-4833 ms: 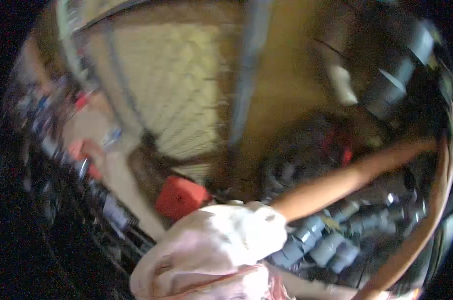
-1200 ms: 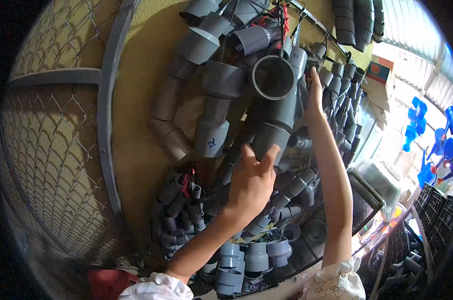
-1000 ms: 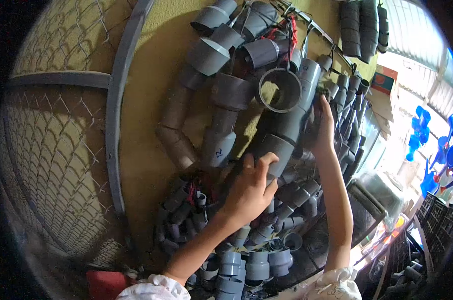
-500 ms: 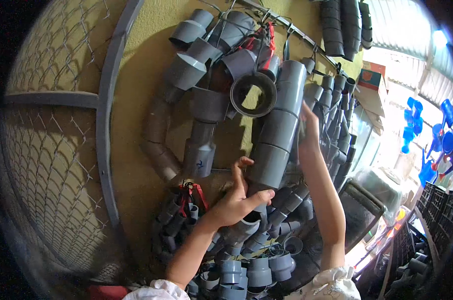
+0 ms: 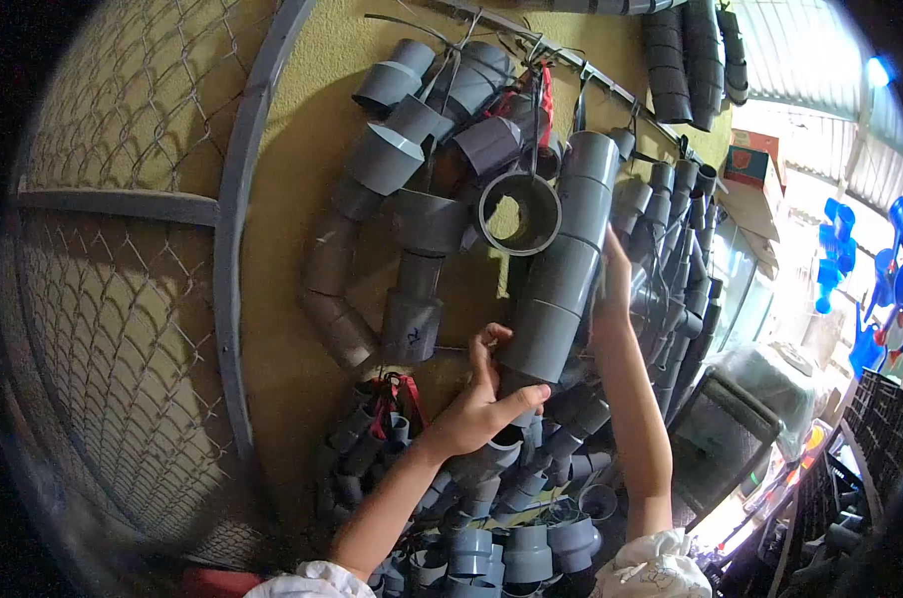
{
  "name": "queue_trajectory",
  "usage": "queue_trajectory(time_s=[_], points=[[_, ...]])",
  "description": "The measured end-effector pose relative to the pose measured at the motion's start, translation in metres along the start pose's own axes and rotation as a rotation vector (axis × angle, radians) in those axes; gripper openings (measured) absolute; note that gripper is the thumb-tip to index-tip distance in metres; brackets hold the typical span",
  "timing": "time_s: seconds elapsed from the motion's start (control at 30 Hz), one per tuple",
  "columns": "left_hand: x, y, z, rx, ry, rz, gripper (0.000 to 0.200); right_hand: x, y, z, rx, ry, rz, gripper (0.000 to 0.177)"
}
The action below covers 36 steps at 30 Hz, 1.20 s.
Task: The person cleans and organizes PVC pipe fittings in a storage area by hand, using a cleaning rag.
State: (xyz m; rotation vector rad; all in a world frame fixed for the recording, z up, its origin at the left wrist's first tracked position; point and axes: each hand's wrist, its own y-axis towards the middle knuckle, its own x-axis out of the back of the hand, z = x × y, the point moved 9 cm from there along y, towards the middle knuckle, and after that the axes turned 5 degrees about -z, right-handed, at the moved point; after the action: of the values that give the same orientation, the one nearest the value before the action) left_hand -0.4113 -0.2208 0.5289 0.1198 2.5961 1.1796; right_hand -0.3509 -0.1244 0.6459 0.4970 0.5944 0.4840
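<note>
A hanging string of grey pipe couplings (image 5: pixel 563 259) runs slantwise down in front of me. My left hand (image 5: pixel 476 404) is closed around its lower end, thumb across the front and index finger bent up at the left. My right hand (image 5: pixel 613 274) lies along the string's right side, fingers stretched upward and partly hidden by the couplings. A wide grey pipe fitting (image 5: pixel 520 213) hangs with its round opening towards me, just left of the string. Further left hang grey reducers (image 5: pixel 387 157) and a fitting with a handwritten mark (image 5: pixel 410 327).
Bundled grey fittings (image 5: pixel 527 553) hang below my hands, and narrower ones (image 5: pixel 661 249) at the right. A metal rail (image 5: pixel 596 75) carries the strings. Wire mesh in a metal frame (image 5: pixel 234 249) stands left. Black crates (image 5: pixel 875 429) and blue items (image 5: pixel 835 249) are at the right.
The view has shifted, so the hanging fittings appear slightly lower and further right. My right hand sits a little lower along the string. My left hand keeps its hold at the bottom.
</note>
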Motion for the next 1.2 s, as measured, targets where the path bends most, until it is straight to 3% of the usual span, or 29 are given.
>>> queue_trajectory(time_s=[0.03,0.2,0.3,0.33,0.4,0.5,0.53,0.57,0.67,0.7,0.8,0.9,0.93,1.03,1.2], points=[[0.001,-0.001,0.002,0.0,0.022,-0.028,0.062,0.012,-0.009,-0.008,-0.077,-0.057,-0.134,0.037],[0.004,-0.005,0.003,-0.058,0.103,-0.124,0.061,0.018,-0.057,-0.052,-0.323,-0.028,-0.016,0.047],[0.011,-0.007,-0.001,-0.159,0.303,-0.139,0.067,0.032,-0.078,-0.059,-0.231,-0.06,-0.057,0.044],[0.008,-0.009,-0.002,-0.154,0.311,-0.124,0.071,0.03,-0.084,-0.062,-0.32,-0.003,-0.023,0.042],[-0.001,-0.017,-0.013,-0.132,0.326,-0.094,0.079,0.032,-0.077,-0.054,-0.281,-0.066,-0.04,0.042],[-0.015,-0.029,-0.036,-0.294,0.883,-0.094,0.081,0.023,-0.053,-0.033,-0.225,-0.127,-0.029,0.042],[-0.012,-0.028,-0.012,-0.056,0.702,0.013,0.095,0.023,-0.032,-0.03,-0.218,-0.046,-0.001,0.041],[-0.013,-0.03,-0.009,-0.116,0.792,-0.012,0.095,0.024,-0.019,-0.012,-0.097,-0.137,-0.112,0.042],[-0.015,-0.038,0.004,-0.212,1.036,-0.088,0.092,0.013,0.023,0.016,-0.034,-0.069,-0.067,0.038],[-0.013,-0.038,0.006,-0.2,1.008,-0.1,0.091,0.018,0.041,0.026,0.056,-0.096,-0.077,0.036],[0.0,-0.04,0.017,-0.122,0.864,-0.141,0.087,0.011,0.028,0.011,0.014,-0.057,-0.094,0.035],[0.008,-0.047,0.004,-0.431,0.948,-0.245,0.083,0.022,-0.011,-0.012,0.109,-0.147,-0.011,0.045],[0.011,-0.047,0.005,-0.336,0.946,-0.247,0.082,0.018,-0.041,-0.014,0.086,-0.184,-0.051,0.044],[0.004,-0.053,-0.003,-0.416,1.069,-0.266,0.083,0.029,-0.085,-0.039,-0.035,-0.171,-0.105,0.039],[-0.004,-0.053,0.002,-0.309,1.033,-0.237,0.084,0.052,-0.109,-0.06,-0.098,-0.317,0.011,0.037]])
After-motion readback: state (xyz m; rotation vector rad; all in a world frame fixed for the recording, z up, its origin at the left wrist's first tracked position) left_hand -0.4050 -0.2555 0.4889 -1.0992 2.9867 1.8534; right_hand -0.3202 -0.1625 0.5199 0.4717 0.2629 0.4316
